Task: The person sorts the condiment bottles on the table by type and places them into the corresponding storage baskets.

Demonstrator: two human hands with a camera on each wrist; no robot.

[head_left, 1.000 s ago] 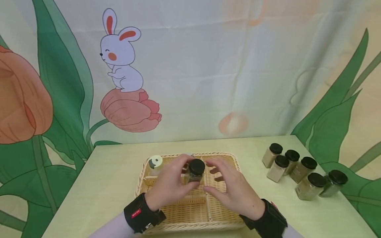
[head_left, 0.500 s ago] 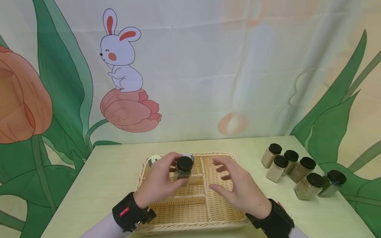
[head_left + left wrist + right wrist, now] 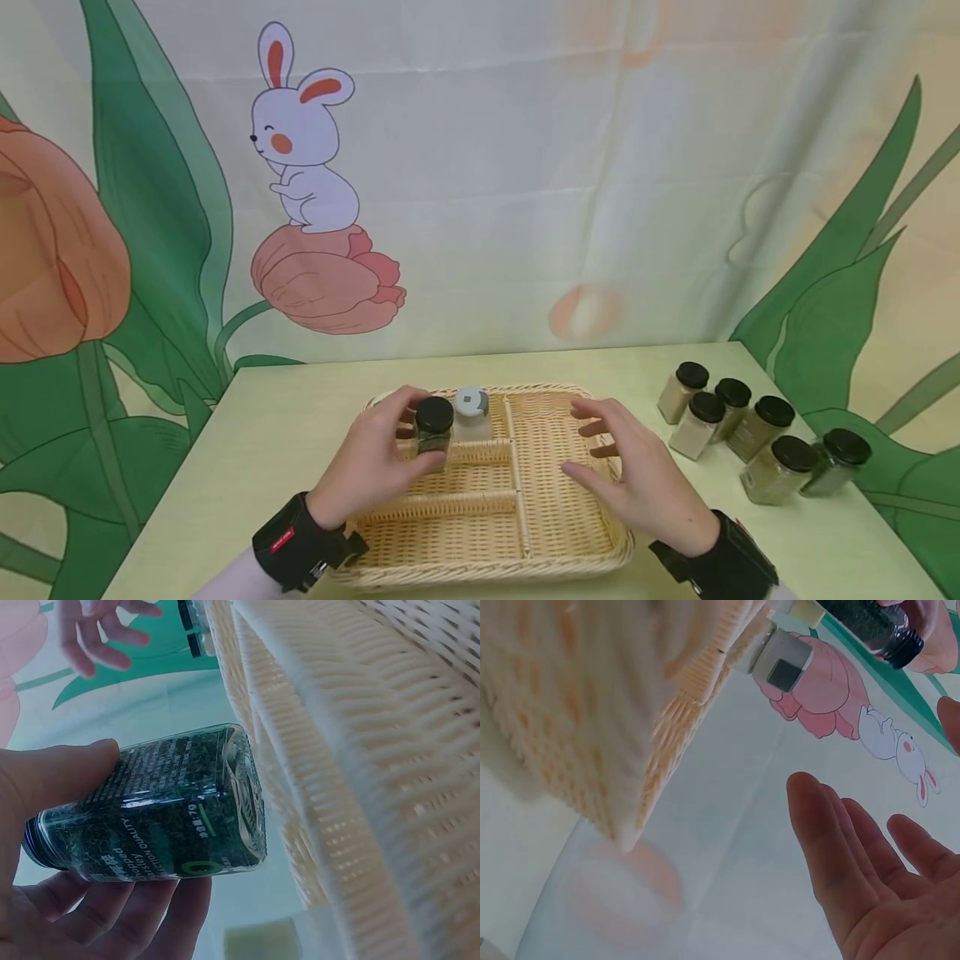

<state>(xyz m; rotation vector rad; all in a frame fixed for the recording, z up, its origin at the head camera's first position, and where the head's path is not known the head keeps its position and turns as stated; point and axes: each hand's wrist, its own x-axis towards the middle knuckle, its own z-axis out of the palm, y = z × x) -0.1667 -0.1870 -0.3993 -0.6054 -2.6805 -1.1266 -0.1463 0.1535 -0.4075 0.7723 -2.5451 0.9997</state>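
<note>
My left hand (image 3: 378, 454) grips a glass jar of dried parsley (image 3: 161, 806) with a black lid, thumb on one face and fingers along the opposite one. The jar is held over the left part of a wicker basket (image 3: 517, 571) with several compartments. My right hand (image 3: 641, 479) holds nothing, its fingers spread and loosely bent over the basket's right side. In the back compartment stands a jar with a grey-white cap (image 3: 471, 408). A second jar, with a pale yellow cap (image 3: 262, 941) in the left wrist view, is mostly hidden behind my left hand in the head view.
Several black-lidded spice jars (image 3: 697, 427) stand grouped on the right of the pale table (image 3: 285, 433). Wicker dividers (image 3: 450, 504) split the basket's left side into three. A printed cloth (image 3: 480, 208) with a rabbit and tulips hangs behind the table.
My left hand has carried the parsley jar to the left, bringing the grey-white-capped jar into view and covering the yellow-capped one. My right hand has drawn away to the right.
</note>
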